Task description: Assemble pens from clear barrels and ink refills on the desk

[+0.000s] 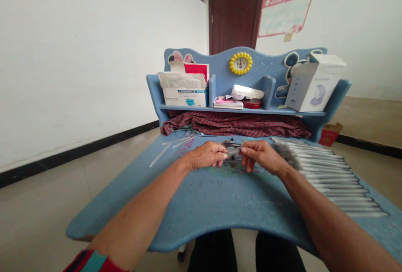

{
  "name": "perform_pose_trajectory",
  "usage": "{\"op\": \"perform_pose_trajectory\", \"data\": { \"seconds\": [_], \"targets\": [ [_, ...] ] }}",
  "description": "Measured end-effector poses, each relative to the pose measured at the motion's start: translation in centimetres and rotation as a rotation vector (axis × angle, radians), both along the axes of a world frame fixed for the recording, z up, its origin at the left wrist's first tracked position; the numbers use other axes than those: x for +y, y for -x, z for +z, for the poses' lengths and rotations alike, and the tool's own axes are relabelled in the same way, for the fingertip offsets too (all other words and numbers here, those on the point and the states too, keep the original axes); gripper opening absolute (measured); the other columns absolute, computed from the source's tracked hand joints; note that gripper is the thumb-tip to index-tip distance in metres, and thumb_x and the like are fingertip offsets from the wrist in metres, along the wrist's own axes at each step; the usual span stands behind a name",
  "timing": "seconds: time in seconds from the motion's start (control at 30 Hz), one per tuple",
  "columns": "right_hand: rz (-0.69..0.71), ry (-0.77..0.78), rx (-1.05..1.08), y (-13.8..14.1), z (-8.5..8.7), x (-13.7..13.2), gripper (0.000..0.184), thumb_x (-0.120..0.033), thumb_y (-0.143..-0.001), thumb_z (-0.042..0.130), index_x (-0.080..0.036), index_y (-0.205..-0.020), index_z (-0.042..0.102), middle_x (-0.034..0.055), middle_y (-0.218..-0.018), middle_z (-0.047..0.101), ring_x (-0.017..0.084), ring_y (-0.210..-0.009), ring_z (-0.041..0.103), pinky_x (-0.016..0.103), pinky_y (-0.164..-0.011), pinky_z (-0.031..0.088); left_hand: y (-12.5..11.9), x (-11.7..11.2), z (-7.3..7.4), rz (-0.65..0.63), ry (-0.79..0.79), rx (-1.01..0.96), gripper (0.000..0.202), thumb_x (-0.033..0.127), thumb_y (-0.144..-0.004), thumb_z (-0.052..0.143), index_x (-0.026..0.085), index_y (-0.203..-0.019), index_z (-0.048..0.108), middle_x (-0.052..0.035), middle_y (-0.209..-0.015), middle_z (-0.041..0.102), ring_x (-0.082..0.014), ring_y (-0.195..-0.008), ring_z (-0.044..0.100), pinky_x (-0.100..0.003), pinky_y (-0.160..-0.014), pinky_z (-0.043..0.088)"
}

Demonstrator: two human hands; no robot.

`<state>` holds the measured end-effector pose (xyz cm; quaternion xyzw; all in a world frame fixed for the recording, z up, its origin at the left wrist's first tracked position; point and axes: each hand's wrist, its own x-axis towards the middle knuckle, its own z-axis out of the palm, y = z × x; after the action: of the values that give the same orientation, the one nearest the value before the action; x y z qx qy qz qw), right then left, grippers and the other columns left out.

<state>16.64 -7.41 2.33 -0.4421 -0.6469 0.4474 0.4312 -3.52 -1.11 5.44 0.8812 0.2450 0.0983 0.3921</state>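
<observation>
My left hand [207, 155] and my right hand [259, 155] meet over the middle of a blue desk [213, 196]. Both are closed in a pinch on a small grey tufted piece [233, 152] held between their fingertips. Several thin dark rods or brush parts [230, 142] lie just behind the hands. To the right of my right hand a long row of silvery grey brush-like pieces [329, 175] is laid out on the desk. What exactly the pinched piece is stays too small to tell.
A red checked cloth [235, 123] lies under the desk's shelf [241, 110]. On the shelf stand a box of masks [185, 90], books, a red tin and a white carton [314, 85]. Clear plastic strips [169, 146] lie at the left. A brown door [234, 12] is behind.
</observation>
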Motion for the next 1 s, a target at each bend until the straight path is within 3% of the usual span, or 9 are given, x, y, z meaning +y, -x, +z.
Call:
{"op": "perform_pose_trajectory", "data": {
  "seconds": [0.37, 0.53, 0.63, 0.83, 1.0],
  "targets": [
    [-0.157, -0.149, -0.101, 0.6, -0.4, 0.3, 0.035, -0.046, -0.077, 0.05, -0.015, -0.062, 0.053, -0.0004, -0.049, 0.058, 0.012, -0.039, 0.057, 0.021, -0.04, 0.044, -0.5, -0.5, -0.4, 0.069, -0.191, 0.01, 0.02, 0.025, -0.081, 0.04, 0.013, -0.078, 0.056, 0.0027, -0.059, 0.054, -0.0079, -0.052, 0.046, -0.019, -0.053, 0.035],
    [-0.129, -0.074, -0.093, 0.9, -0.8, 0.3, 0.038, -0.049, -0.078, 0.047, -0.016, -0.06, 0.049, -0.0009, -0.047, 0.057, 0.013, -0.037, 0.057, 0.022, -0.037, 0.043, -0.5, -0.3, -0.6, 0.035, -0.38, 0.0, 0.017, 0.019, -0.079, 0.041, 0.014, -0.067, 0.053, 0.0025, -0.06, 0.053, -0.009, -0.059, 0.048, -0.019, -0.059, 0.035],
    [-0.11, -0.023, -0.073, 1.0, -0.9, 0.2, 0.036, -0.048, -0.078, 0.047, -0.016, -0.064, 0.048, -0.0005, -0.05, 0.059, 0.013, -0.036, 0.057, 0.021, -0.034, 0.041, -0.3, -0.2, -0.6, -0.012, -0.415, 0.003, 0.017, 0.018, -0.078, 0.041, 0.014, -0.065, 0.051, 0.0024, -0.06, 0.051, -0.0088, -0.059, 0.047, -0.018, -0.058, 0.034],
    [0.04, 0.092, -0.036, 0.5, -0.8, 0.0, 0.033, -0.047, -0.079, 0.048, -0.015, -0.069, 0.048, -0.0006, -0.047, 0.06, 0.011, -0.032, 0.053, 0.019, -0.032, 0.037, 0.2, -0.1, 0.0, -0.091, -0.208, 0.057, 0.022, 0.022, -0.079, 0.041, 0.013, -0.061, 0.051, 0.003, -0.055, 0.049, -0.0072, -0.05, 0.043, -0.018, -0.051, 0.033],
    [0.075, 0.123, 0.001, 0.3, -0.5, -0.1, 0.033, -0.047, -0.079, 0.047, -0.016, -0.069, 0.048, -0.0018, -0.043, 0.058, 0.01, -0.027, 0.048, 0.019, -0.029, 0.034, 0.4, -0.2, 0.6, -0.114, -0.035, 0.063, 0.023, 0.028, -0.079, 0.042, 0.014, -0.064, 0.052, 0.0035, -0.055, 0.05, -0.0061, -0.046, 0.04, -0.017, -0.047, 0.032]
  ]
}}
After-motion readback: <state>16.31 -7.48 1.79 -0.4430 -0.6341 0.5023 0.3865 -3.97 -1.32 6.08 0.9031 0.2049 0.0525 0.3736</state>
